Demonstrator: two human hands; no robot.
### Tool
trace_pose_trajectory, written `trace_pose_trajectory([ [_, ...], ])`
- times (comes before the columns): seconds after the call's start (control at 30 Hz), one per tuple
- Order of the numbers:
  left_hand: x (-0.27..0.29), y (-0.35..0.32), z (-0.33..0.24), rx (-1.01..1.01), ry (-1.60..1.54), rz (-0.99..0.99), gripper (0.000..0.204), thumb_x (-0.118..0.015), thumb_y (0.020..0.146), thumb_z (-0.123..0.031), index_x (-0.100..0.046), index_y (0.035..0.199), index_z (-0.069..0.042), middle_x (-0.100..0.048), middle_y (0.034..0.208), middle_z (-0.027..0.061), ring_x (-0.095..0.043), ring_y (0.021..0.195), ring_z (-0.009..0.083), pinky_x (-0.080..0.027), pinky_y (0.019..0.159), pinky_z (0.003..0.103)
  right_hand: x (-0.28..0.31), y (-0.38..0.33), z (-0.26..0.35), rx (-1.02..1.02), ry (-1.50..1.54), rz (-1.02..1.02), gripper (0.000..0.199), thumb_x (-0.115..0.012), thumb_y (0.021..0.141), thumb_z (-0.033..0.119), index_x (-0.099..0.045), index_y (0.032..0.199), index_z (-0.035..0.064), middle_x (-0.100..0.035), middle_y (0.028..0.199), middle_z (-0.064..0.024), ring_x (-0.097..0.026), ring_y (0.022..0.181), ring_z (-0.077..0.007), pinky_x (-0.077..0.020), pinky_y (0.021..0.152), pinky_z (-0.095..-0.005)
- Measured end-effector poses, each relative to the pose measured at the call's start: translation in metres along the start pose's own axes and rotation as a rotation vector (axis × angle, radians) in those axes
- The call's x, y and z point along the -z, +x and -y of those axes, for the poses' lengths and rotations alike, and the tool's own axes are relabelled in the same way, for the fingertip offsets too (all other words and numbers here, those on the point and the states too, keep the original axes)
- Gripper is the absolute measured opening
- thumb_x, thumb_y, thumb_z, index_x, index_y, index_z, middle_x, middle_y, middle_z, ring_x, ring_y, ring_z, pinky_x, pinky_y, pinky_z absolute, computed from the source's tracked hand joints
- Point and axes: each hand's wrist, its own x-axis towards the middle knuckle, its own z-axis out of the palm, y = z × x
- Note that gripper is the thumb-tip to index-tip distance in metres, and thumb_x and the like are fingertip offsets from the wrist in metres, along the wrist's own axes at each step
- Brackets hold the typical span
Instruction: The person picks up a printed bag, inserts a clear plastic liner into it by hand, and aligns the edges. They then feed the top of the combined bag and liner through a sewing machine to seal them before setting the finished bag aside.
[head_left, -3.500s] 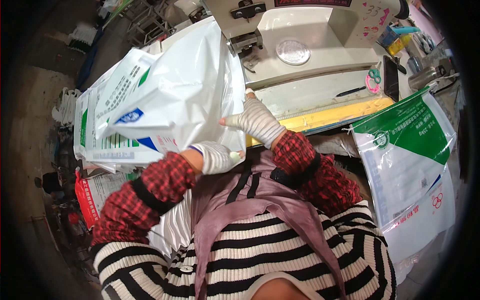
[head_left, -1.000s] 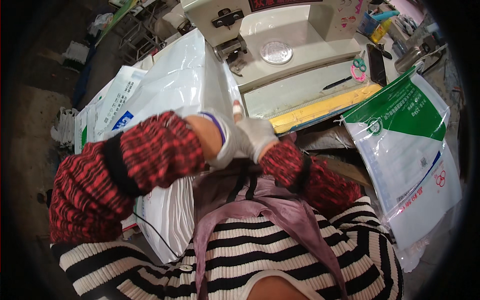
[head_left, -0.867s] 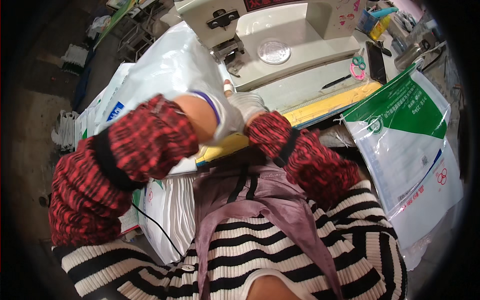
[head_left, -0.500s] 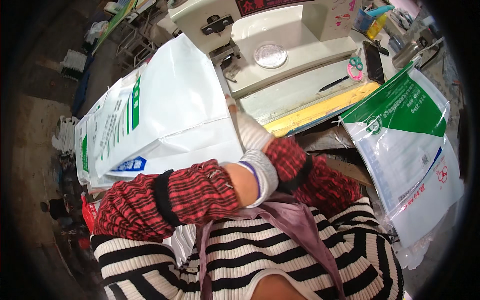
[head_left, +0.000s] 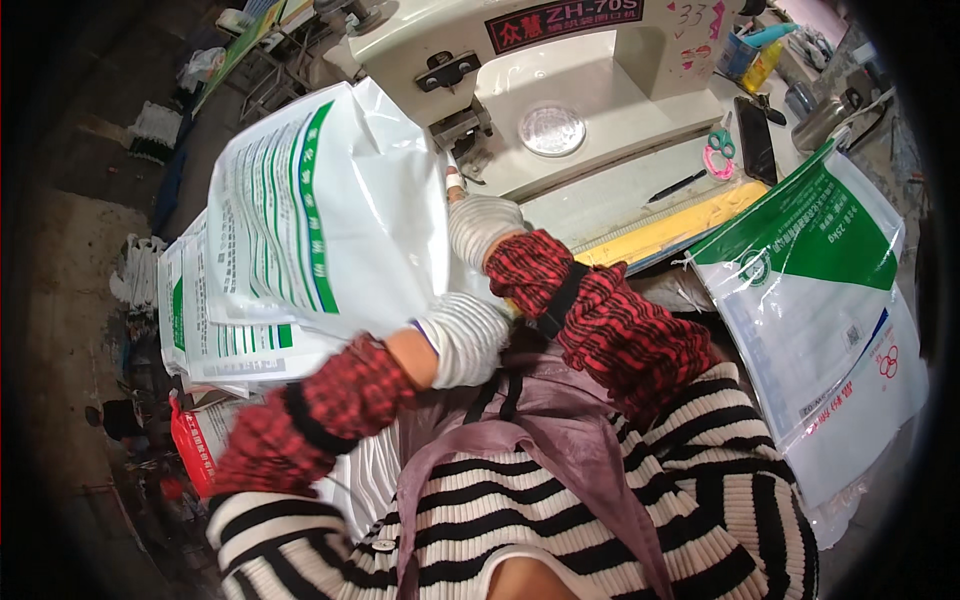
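Your gloved left hand and right hand each close a grip on the lifted white-and-green sack; its contents cannot be seen. It hangs above the sack stack, beside the sewing machine on the surface.

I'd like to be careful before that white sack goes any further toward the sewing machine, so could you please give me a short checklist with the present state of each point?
1. Left hand grips the lower edge of the white printed sack: ok.
2. Right hand on the sack's right edge: ok.
3. Right fingers clear of the sewing head's presser foot: not ok, the fingertip is close below it.
4. Sewing machine bed bare around the round plate: ok.
5. Scissors and pen lie away from the sack: ok.
6. Sack's top edge flat: cannot tell.
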Motion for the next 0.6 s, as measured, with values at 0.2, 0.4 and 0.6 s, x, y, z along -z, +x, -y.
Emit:
trace_pose_trajectory([
  [0.2,-0.018,-0.005,-0.025,-0.157,0.225,0.033,0.025,-0.059,0.073,-0.024,-0.064,0.090,-0.007,-0.062,0.080,0.0141,-0.062,0.076,0.0312,-0.047,0.065,0.043,-0.010,-0.044,-0.004,-0.007,0.382,0.098,0.062,-0.046,0.089,0.021,-0.023,0.141,-0.0037,-0.064,0.090,-0.0251,-0.064,0.088,-0.0378,-0.0514,0.077,-0.0431],
  [0.4,0.081,0.000,0.072,-0.092,0.707,0.137,0.031,-0.065,0.062,-0.025,-0.064,0.092,-0.017,-0.063,0.083,0.0040,-0.061,0.082,0.0260,-0.039,0.084,0.042,-0.026,-0.062,-0.017,0.242,-0.011,0.065,0.046,-0.043,0.087,0.013,-0.040,0.129,-0.0065,-0.066,0.082,-0.0223,-0.066,0.079,-0.0351,-0.0519,0.068,-0.0458],
  [0.6,0.129,0.029,0.040,-0.115,0.896,0.410,0.036,-0.061,0.065,-0.020,-0.068,0.099,-0.013,-0.064,0.085,0.0070,-0.061,0.087,0.0267,-0.038,0.090,0.042,-0.019,-0.045,-0.011,0.186,-0.109,0.062,0.030,-0.045,0.086,0.012,-0.064,0.106,-0.0023,-0.069,0.087,-0.0171,-0.068,0.080,-0.0322,-0.0536,0.065,-0.0415],
])
